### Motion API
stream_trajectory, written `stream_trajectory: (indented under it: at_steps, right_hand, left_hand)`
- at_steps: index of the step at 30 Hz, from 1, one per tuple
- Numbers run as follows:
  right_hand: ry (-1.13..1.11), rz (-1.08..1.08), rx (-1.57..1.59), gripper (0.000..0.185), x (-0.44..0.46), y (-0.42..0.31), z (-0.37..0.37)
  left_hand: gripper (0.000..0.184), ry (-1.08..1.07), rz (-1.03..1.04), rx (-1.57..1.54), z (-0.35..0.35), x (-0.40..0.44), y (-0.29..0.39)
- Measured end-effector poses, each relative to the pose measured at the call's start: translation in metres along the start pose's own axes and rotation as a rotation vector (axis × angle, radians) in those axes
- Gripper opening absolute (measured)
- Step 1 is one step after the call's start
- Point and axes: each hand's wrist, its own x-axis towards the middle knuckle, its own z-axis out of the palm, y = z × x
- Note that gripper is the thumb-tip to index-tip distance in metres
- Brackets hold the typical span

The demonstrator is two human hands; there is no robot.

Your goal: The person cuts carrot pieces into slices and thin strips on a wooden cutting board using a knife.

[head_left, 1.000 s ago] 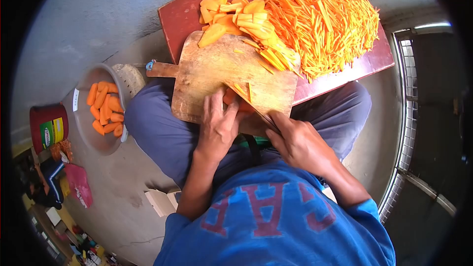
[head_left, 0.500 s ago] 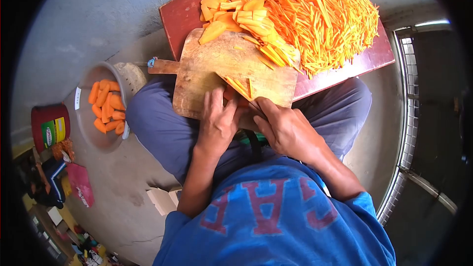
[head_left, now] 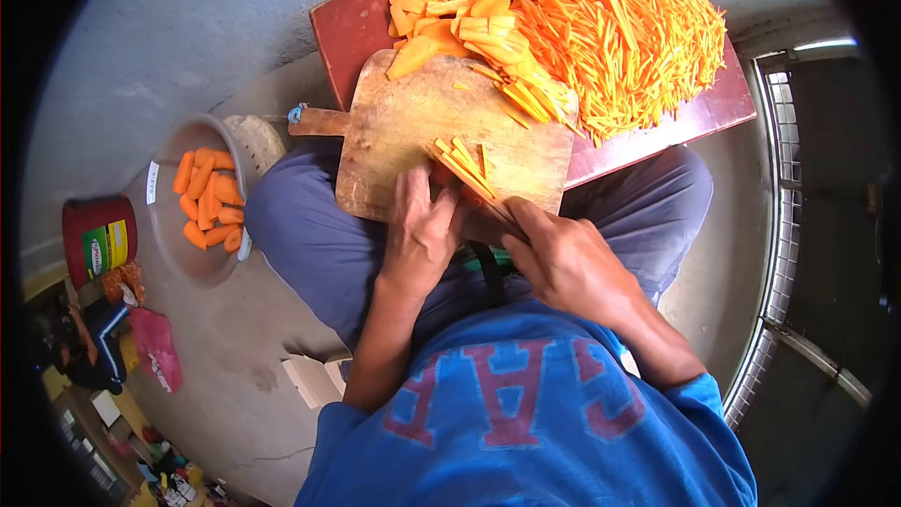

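My right hand [head_left: 563, 253] grips a knife [head_left: 488, 211] at the near edge of a wooden cutting board [head_left: 394, 131]. Its blade slants up and left across the board, partly hidden. My left hand [head_left: 422, 233] is closed beside the blade, fingers bent over carrot slices that are mostly hidden beneath them. Several cut carrot sticks [head_left: 462, 167] lie along the far side of the blade. Carrot slices [head_left: 413, 54] are heaped at the board's far edge, some fanned out toward the right. A large pile of shredded carrot [head_left: 619, 42] sits beyond on the right.
The board rests over my lap, against a red tabletop [head_left: 352, 23]. On the floor at left stands a basin [head_left: 178, 244] with several peeled carrots [head_left: 208, 195]. A red bucket [head_left: 89, 235] is farther left. A metal-framed screen [head_left: 784, 150] borders the right side.
The knife has dropped lower against the sticks, and the cut sticks spread more beyond its blade. My right hand has shifted slightly right and down. The whole view has moved a little.
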Motion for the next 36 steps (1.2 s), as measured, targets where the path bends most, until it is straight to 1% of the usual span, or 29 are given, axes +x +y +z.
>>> stream_trajectory:
  at_steps: [2, 3, 5, 8, 12, 14, 17, 18, 21, 22, 24, 26, 29, 32, 33, 36]
  right_hand:
    - [-0.033, 0.056, 0.001, 0.029, -0.012, -0.005, -0.007]
    - [-0.032, 0.04, -0.005, 0.028, -0.01, -0.003, -0.005]
    - [-0.016, 0.007, -0.017, 0.025, -0.001, 0.005, 0.003]
    - [0.091, -0.167, -0.038, 0.025, 0.027, 0.017, 0.015]
    - [0.037, -0.072, -0.024, 0.026, 0.009, 0.009, 0.005]
    - [-0.009, 0.0, -0.01, 0.026, -0.006, 0.0, -0.005]
    - [-0.064, 0.098, -0.032, 0.029, 0.001, 0.004, 0.002]
    - [-0.058, 0.098, -0.03, 0.027, 0.009, 0.003, 0.004]
    - [0.021, -0.061, 0.033, 0.027, 0.025, 0.009, 0.009]
    - [-0.026, -0.029, -0.008, 0.029, 0.022, 0.007, 0.004]
    - [-0.049, 0.025, 0.006, 0.029, 0.007, -0.001, -0.006]
    - [-0.07, 0.068, 0.002, 0.029, -0.004, -0.006, -0.008]
    - [-0.073, 0.081, -0.063, 0.03, 0.006, 0.0, 0.004]
    - [0.042, -0.128, -0.08, 0.026, 0.024, 0.012, 0.019]
    - [0.031, -0.109, -0.072, 0.026, 0.022, 0.009, 0.015]
    - [-0.009, -0.055, -0.044, 0.024, 0.004, -0.002, 0.001]
  left_hand:
    - [0.038, 0.061, 0.025, -0.019, 0.004, 0.001, -0.001]
    - [0.038, 0.092, 0.04, -0.028, 0.005, 0.001, -0.001]
    - [0.038, 0.066, 0.037, -0.015, 0.006, -0.002, -0.005]
    - [0.036, 0.054, 0.03, -0.014, 0.004, -0.001, -0.003]
    - [0.032, 0.078, 0.026, -0.075, 0.006, -0.003, -0.005]
    - [0.032, 0.059, 0.028, -0.046, 0.002, -0.001, -0.002]
    - [0.031, 0.034, 0.036, -0.014, 0.0, 0.0, -0.005]
    - [0.031, 0.027, 0.036, -0.002, 0.0, -0.001, -0.005]
    - [0.03, -0.03, 0.002, -0.004, -0.004, -0.001, -0.003]
    - [0.03, 0.009, 0.023, -0.019, -0.005, 0.001, -0.004]
    - [0.029, 0.084, 0.051, -0.058, 0.0, 0.002, -0.002]
    - [0.028, 0.082, 0.055, -0.067, -0.002, 0.002, -0.001]
    - [0.028, 0.047, 0.042, -0.036, -0.003, 0.001, -0.005]
    - [0.027, 0.02, 0.019, 0.001, -0.003, -0.002, -0.003]
    - [0.026, 0.015, 0.012, 0.012, -0.004, -0.001, -0.003]
    - [0.022, 0.116, 0.038, -0.026, 0.0, -0.002, -0.001]
